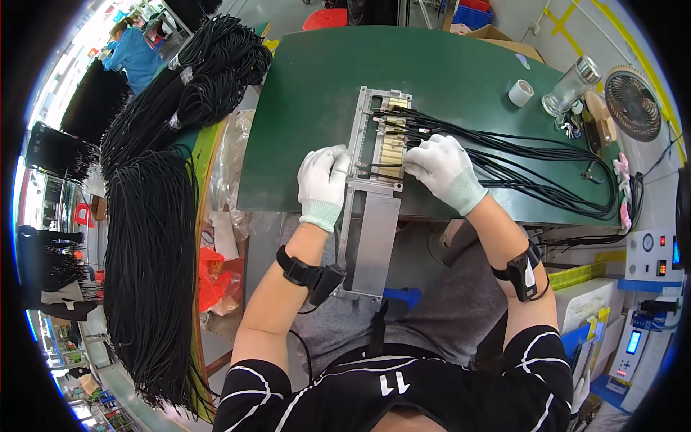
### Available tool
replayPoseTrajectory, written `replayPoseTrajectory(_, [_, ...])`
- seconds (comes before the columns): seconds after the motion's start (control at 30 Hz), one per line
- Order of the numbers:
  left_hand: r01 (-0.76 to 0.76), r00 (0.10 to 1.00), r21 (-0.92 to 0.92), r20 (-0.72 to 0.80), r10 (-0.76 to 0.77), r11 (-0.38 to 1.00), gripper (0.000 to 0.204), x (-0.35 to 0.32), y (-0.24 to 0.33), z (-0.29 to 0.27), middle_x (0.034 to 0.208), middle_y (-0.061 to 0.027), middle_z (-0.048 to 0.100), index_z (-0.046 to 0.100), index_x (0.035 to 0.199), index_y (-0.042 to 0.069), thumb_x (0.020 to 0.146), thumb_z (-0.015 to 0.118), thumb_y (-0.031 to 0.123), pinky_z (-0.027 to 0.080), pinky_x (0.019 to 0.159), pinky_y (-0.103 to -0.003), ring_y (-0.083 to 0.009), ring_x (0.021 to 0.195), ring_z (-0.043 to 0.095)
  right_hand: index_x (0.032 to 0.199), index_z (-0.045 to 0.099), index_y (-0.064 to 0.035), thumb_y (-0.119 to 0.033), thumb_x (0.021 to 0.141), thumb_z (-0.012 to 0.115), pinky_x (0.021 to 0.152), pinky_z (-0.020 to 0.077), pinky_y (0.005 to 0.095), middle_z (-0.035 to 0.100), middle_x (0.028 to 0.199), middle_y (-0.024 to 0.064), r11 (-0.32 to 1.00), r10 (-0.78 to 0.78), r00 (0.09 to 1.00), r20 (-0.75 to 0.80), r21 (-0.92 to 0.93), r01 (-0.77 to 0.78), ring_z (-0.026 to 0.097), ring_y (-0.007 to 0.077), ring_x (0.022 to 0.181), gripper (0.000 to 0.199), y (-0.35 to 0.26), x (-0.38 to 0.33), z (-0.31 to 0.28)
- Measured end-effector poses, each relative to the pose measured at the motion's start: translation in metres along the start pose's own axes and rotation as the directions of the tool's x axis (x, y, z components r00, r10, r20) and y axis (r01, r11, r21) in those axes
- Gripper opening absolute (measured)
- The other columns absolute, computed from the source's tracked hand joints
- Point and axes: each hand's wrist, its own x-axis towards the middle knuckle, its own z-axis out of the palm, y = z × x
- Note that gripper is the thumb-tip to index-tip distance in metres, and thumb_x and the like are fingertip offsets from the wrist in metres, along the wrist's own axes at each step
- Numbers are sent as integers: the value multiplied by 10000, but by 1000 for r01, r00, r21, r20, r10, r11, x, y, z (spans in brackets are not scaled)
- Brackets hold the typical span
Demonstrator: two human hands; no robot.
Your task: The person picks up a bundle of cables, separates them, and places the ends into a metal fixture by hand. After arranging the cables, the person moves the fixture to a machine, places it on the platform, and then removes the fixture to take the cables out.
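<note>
A silver metal fixture (356,133) with cream-coloured blocks in a column lies on the green table, reaching past its near edge. Several black cables (518,147) have their ends set across the blocks and run off to the right in a loop. My left hand (322,183), in a white glove, is closed at the fixture's left edge, thumb and fingers against the rail. At the right side, my gloved right hand (443,169) pinches a black cable near the lower blocks. Its fingertips partly hide the cable end.
Thick bundles of black cables (151,266) hang and lie on a stand at the left. On the green table (309,65), a white tape roll (520,93), a glass bottle (572,86) and keys stand at the right, near a fan (632,104). A co-worker (134,57) is at far left.
</note>
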Motion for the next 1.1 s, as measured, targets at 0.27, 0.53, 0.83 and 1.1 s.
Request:
replayPoseTrajectory(0.27, [-72, 997, 36, -11, 72, 997, 193, -2, -4, 0, 1026, -128, 713, 727, 1019, 8, 971, 603, 148, 510, 871, -339, -260, 950, 659, 914, 706, -148, -239, 838, 713, 782, 452, 381, 642, 784, 25, 996, 4, 999, 36, -88, -1, 601, 235, 847, 119, -2, 3, -3])
replayPoseTrajectory(0.53, [-158, 986, 35, -43, 159, 987, 142, -2, 12, 7, 1072, -151, 705, 741, 938, 92, 923, 633, 184, 479, 976, -425, -327, 1079, 628, 893, 695, -142, -232, 828, 716, 775, 446, 384, 624, 765, 24, 996, 1, 1000, -27, -88, -3, 591, 242, 832, 113, -2, 3, 2])
replayPoseTrajectory(0.83, [-48, 999, -40, 13, 48, 998, 187, -3, 17, 11, 1229, -165, 665, 766, 998, 164, 907, 670, 295, 427, 1051, -462, -349, 1210, 563, 874, 689, -130, -234, 811, 723, 741, 451, 384, 615, 735, 28, 995, 14, 1000, -15, -98, -15, 593, 249, 802, 126, -11, 2, 2])
replayPoseTrajectory(1.1, [-402, 908, 326, 261, 327, 855, 353, -6, 28, 11, 1347, -185, 592, 783, 1096, 273, 826, 711, 488, 235, 1164, -563, -382, 1358, 416, 857, 694, -134, -230, 787, 738, 781, 472, 397, 631, 783, 37, 992, 112, 985, -129, -34, -117, 599, 265, 825, 126, 6, 7, -11])
